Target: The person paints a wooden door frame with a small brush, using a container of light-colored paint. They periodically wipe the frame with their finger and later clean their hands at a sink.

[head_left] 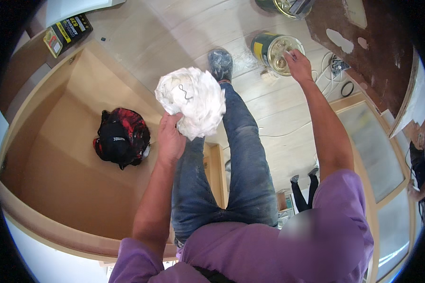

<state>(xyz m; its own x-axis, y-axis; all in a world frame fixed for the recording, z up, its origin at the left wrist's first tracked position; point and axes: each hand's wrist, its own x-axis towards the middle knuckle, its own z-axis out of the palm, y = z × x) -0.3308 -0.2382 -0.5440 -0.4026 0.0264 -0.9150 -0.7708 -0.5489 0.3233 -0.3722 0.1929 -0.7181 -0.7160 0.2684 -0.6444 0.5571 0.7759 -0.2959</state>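
Observation:
My left hand [171, 138] grips the lower edge of a rounded wad of white cloth or cotton waste [198, 100], held above my legs. A dark looped mark or thread lies on the wad's face. Over on the right, my right hand [298, 67] reaches above a metal can [264, 49] with a gold-coloured top and a dark green and yellow side. Its thumb and fingertips are pinched together on a small pale piece [286, 56], too small to identify. From this angle I cannot tell whether the fingers touch the can top.
An open wooden cabinet carcass [67, 198] at left holds a black-and-red bag [122, 138]. An adhesive tin [68, 33] stands beyond it. White cable [327, 76] trails over the floor near a brown panel [368, 53]. Another can [287, 7] and framed glass doors [373, 148] are rightward. Other people [302, 192] stand behind.

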